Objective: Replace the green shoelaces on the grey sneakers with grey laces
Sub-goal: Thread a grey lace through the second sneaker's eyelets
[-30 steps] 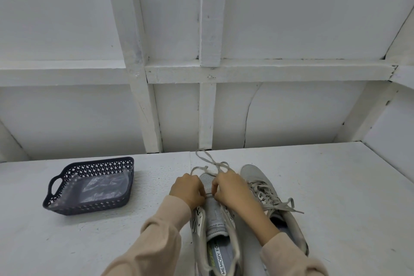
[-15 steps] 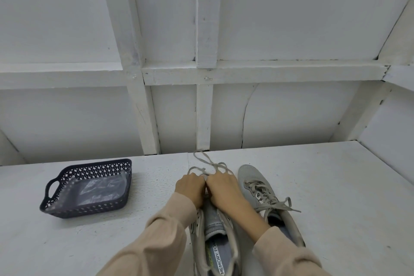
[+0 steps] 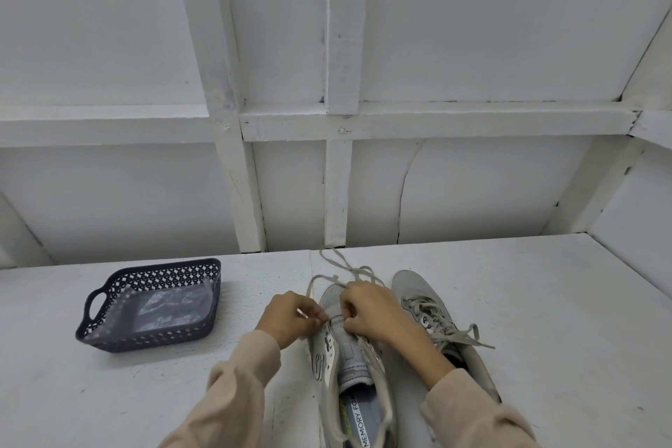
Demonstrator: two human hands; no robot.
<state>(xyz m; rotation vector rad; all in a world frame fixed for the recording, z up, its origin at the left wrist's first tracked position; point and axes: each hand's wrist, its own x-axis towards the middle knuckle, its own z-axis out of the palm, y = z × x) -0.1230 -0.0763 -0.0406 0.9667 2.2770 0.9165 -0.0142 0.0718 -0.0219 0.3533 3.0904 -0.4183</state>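
Two grey sneakers stand side by side on the white table, toes pointing away from me. The left sneaker (image 3: 345,356) has its tongue exposed and a grey lace (image 3: 345,267) trailing in loops past its toe. My left hand (image 3: 291,316) pinches one part of that lace at the lowest eyelets. My right hand (image 3: 371,309) pinches the lace on the other side, over the toe end. The right sneaker (image 3: 432,316) is fully laced in grey, its ends lying loose to the right. No green lace is visible.
A dark perforated plastic basket (image 3: 105,305) with a clear plastic bag inside sits on the table to the left. A white panelled wall rises behind the table, and another wall closes the right side.
My hands were pressed together over the left sneaker's toe; now they have drawn slightly apart, stretching a short length of lace between them. The view has shifted a little.
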